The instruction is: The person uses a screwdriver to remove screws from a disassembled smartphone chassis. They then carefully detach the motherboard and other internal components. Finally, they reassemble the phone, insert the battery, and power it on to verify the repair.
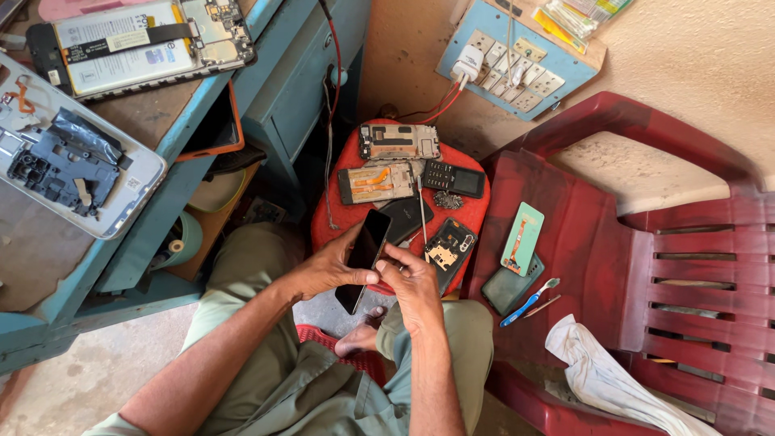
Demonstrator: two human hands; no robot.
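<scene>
Presently both hands hold one black phone point(364, 257), tilted, above the person's lap and just in front of the red stool point(476, 211). Left hand point(327, 270): grip clamped around the phone's lower half, thumb across its dark face. Right hand point(413, 278): fingers closed on the phone's right edge, thumb near the rim.

Step in hand, as judged: inspecting or working the edge of the handset, possibly to part screen from body; no tool is visible in either hand.

Stool carries several opened phones, a keypad phone point(454, 178) and loose boards. Red plastic chair point(646, 242) to the right holds a green-backed part point(523, 238), a blue-handled brush point(529, 302) and a white cloth point(601, 379). Blue worktop point(173, 161) at left bears two dismantled handsets.

Next move, as judged: calls for a steady left hold while the right fingertips find purchase along the seam.
</scene>
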